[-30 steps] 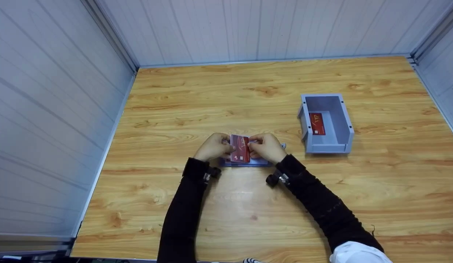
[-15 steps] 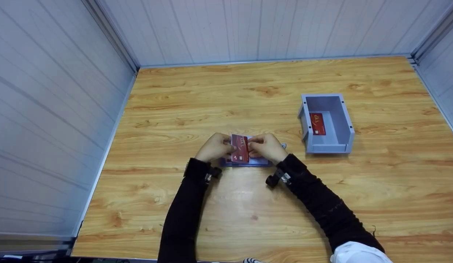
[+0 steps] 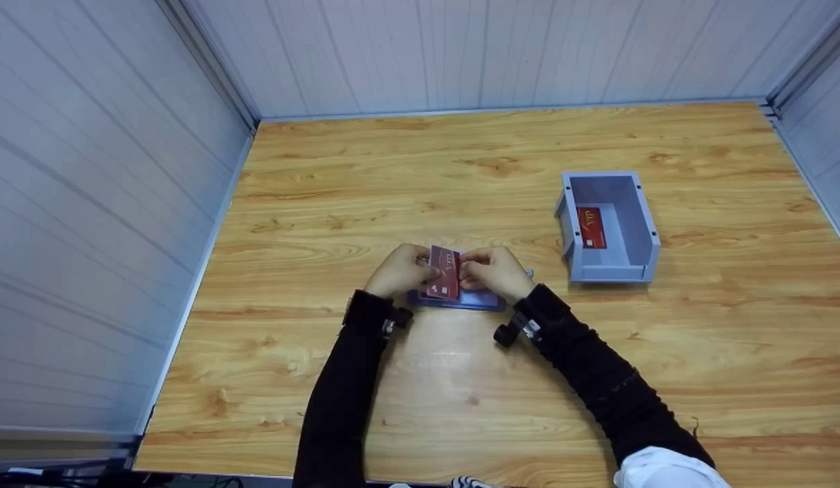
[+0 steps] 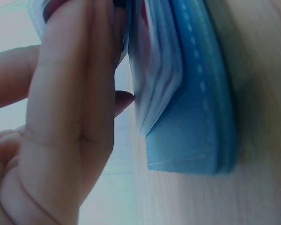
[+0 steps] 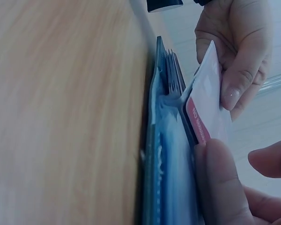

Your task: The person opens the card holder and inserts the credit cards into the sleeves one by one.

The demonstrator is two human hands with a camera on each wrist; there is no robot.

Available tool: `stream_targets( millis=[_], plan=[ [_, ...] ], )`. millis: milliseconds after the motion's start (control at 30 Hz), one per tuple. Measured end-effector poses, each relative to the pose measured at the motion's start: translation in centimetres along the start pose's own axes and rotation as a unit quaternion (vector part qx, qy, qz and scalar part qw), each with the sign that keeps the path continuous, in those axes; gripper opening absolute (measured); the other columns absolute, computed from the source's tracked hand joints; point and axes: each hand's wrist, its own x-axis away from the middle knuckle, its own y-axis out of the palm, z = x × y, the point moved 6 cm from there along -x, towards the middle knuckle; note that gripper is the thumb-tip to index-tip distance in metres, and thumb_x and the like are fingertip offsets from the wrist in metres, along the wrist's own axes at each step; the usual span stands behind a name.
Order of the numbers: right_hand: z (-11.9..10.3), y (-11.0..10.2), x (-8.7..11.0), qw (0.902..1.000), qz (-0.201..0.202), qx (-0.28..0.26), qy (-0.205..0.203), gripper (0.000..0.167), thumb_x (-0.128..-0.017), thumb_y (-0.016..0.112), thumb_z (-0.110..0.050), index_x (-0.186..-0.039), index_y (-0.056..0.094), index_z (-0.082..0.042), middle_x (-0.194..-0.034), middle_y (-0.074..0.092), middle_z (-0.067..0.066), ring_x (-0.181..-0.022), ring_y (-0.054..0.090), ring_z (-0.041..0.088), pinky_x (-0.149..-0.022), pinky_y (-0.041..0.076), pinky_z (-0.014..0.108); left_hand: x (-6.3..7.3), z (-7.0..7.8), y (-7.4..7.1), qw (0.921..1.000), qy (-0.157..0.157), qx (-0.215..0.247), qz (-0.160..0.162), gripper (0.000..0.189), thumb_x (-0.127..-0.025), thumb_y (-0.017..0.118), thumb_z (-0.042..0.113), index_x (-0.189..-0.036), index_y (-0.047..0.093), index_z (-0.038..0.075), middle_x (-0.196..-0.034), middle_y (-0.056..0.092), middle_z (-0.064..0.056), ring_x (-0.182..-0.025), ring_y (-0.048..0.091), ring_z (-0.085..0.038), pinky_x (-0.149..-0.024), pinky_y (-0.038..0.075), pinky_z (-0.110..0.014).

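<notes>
Around the left edge of a red VIP card (image 3: 444,278) in a clear sleeve, my left hand (image 3: 401,271) pinches, thumb on the face and fingers behind. It stands tilted above the opened blue card holder (image 3: 484,305), which lies on the table. My right hand (image 3: 494,272) is at the card's right edge. In the right wrist view a fingertip (image 5: 220,157) presses that edge, while another fingertip stands apart from it. Stacked clear sleeves (image 4: 159,79) fan over the stitched blue cover (image 4: 187,136) in the left wrist view.
A grey bin (image 3: 608,273) stands to the right, with another red VIP card (image 3: 592,228) lying inside it. The wood-grain table (image 3: 366,183) has pale panels (image 3: 366,54) behind it and at both sides. A small silvery piece (image 3: 529,272) shows beside the right hand.
The card has slid a little left into its sleeve, so the bright red strip at its right edge is narrower. Both hands stay almost in place.
</notes>
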Motion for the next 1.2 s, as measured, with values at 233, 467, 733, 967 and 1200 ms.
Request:
stream_targets(
  millis=[233,467,733,967,1200],
  plan=[
    [-0.6,-0.7,0.1,0.9977,0.010,0.058,-0.033,0.037,-0.096,0.048,-0.003,-0.128,0.056,0.011,-0.099,0.068,0.022,-0.075,0.068,0.012,-0.073,0.060,0.026,-0.2,-0.3,0.0,0.9992,-0.010,0.038,0.001,0.033,-0.087,0.064,-0.001,-0.118,0.054,-0.005,-0.082,0.063,-0.006,-0.069,0.066,-0.014,-0.064,0.060,-0.027],
    [-2.3,-2.0,1.0,0.9722,0.062,0.207,-0.091,0.031,-0.094,0.057,-0.014,-0.118,0.067,0.003,-0.102,0.071,0.019,-0.078,0.066,0.017,-0.069,0.056,0.025,-0.2,-0.5,-0.2,0.9991,-0.010,0.039,0.009,0.039,-0.085,0.065,0.000,-0.121,0.051,-0.004,-0.081,0.063,-0.007,-0.065,0.065,-0.014,-0.060,0.059,-0.027],
    [-3.2,-2.7,1.8,0.9152,0.062,0.375,-0.133,0.025,-0.092,0.064,-0.024,-0.105,0.073,-0.005,-0.102,0.073,0.012,-0.092,0.066,0.026,-0.083,0.052,0.042,-0.1,-0.8,-0.5,0.9996,-0.006,0.024,0.014,0.032,-0.085,0.069,0.005,-0.110,0.050,-0.002,-0.076,0.063,-0.005,-0.058,0.063,-0.014,-0.057,0.057,-0.027],
    [-3.0,-2.3,2.1,0.8743,0.042,0.459,-0.151,0.030,-0.087,0.070,-0.027,-0.104,0.073,-0.003,-0.106,0.070,0.015,-0.100,0.064,0.031,-0.090,0.050,0.047,-0.3,-1.3,-0.4,0.9986,-0.014,0.050,0.002,0.024,-0.085,0.068,0.003,-0.096,0.047,0.002,-0.076,0.062,-0.005,-0.059,0.063,-0.013,-0.057,0.057,-0.026],
    [-2.6,-1.4,2.3,0.8429,0.037,0.512,-0.160,0.031,-0.083,0.073,-0.026,-0.104,0.072,-0.003,-0.111,0.063,0.016,-0.106,0.059,0.035,-0.100,0.046,0.050,-0.1,-1.3,-0.5,0.9997,-0.007,0.008,0.022,0.024,-0.084,0.072,0.006,-0.086,0.048,0.005,-0.073,0.061,-0.004,-0.056,0.062,-0.012,-0.055,0.057,-0.026]
  ],
)
